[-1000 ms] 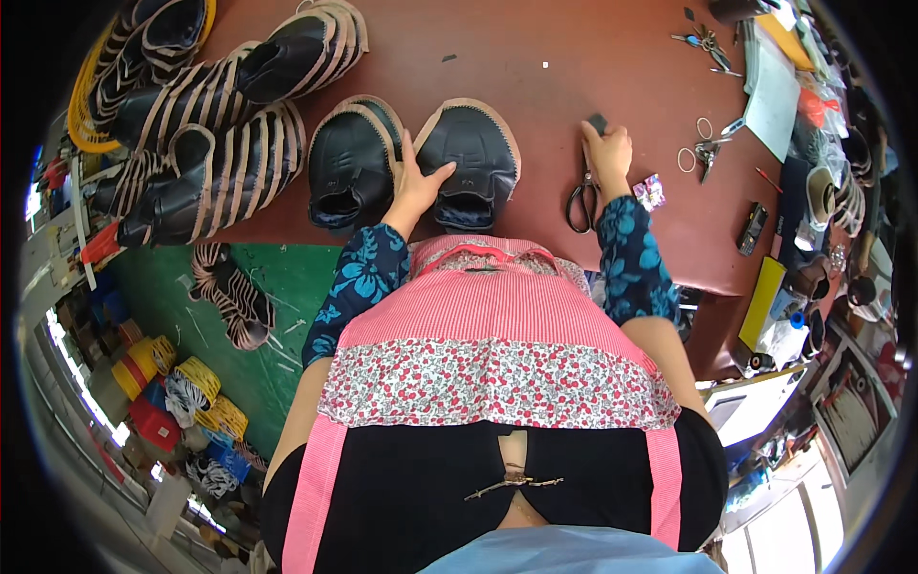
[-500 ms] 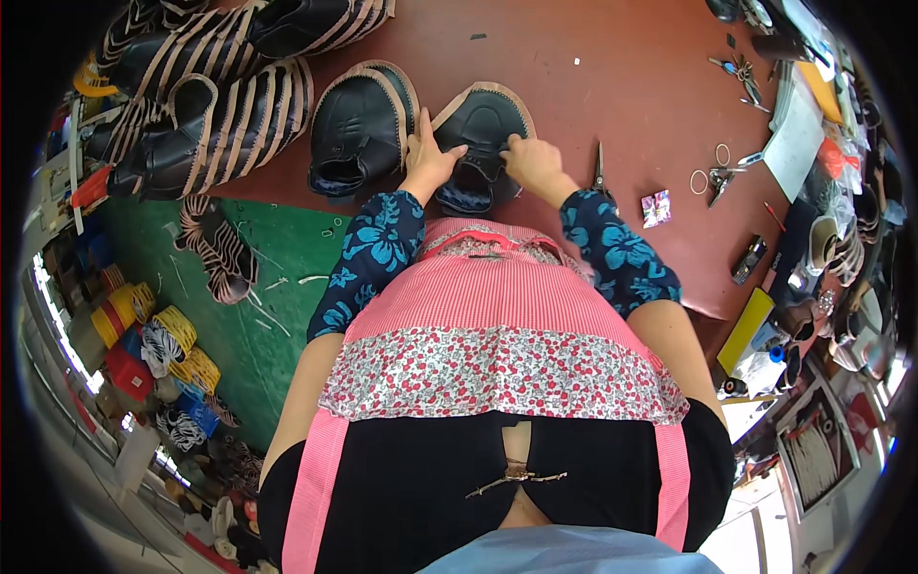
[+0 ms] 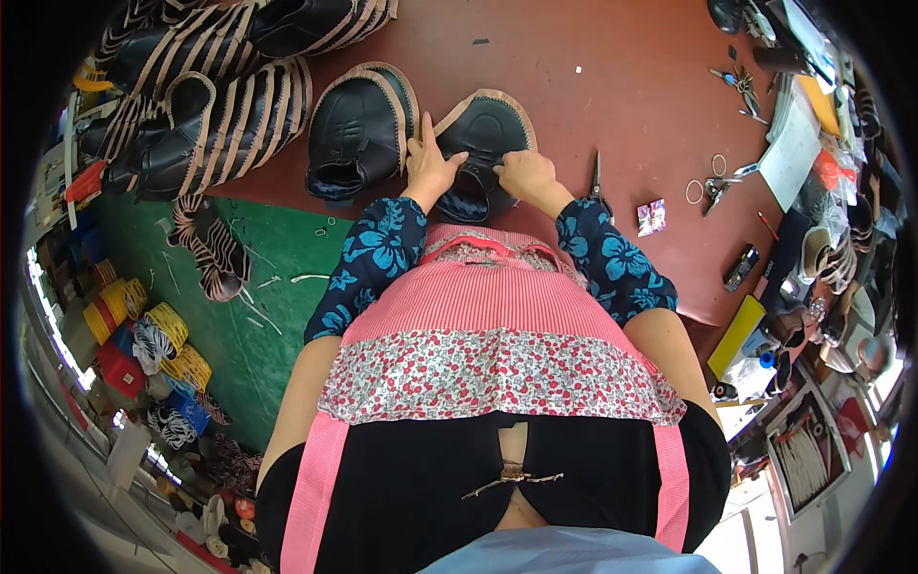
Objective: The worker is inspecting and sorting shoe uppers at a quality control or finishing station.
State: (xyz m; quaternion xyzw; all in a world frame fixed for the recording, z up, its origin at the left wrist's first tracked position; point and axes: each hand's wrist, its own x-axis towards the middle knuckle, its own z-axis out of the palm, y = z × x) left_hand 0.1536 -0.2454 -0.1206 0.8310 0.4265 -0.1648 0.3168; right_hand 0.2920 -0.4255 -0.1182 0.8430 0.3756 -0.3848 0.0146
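Note:
A black shoe upper [image 3: 485, 124] with a tan zigzag-cut edge lies at the front of the red-brown table, its opening toward me. My left hand [image 3: 432, 174] holds its left side, the thumb pressed on top and the index finger stretched along the edge. On its right side my right hand [image 3: 529, 179] grips near the lacing with bent fingers; what the fingertips pinch is partly hidden. Just left of my left hand lies a matching black shoe upper [image 3: 356, 120], apparently stacked on another. Both forearms wear dark blue flowered sleeves.
Overlapping rows of black uppers [image 3: 225, 134] fill the table's left end. To the right lie scissors [image 3: 597, 177], a small purple packet [image 3: 651, 217], rubber bands [image 3: 695, 192], a dark phone-like device [image 3: 741, 267] and keys [image 3: 741, 84]. A striped bundle [image 3: 212, 251] hangs over the green area.
The held shoe upper has slid slightly toward me. My right hand has come a little nearer and left along it; the left hand has hardly moved.

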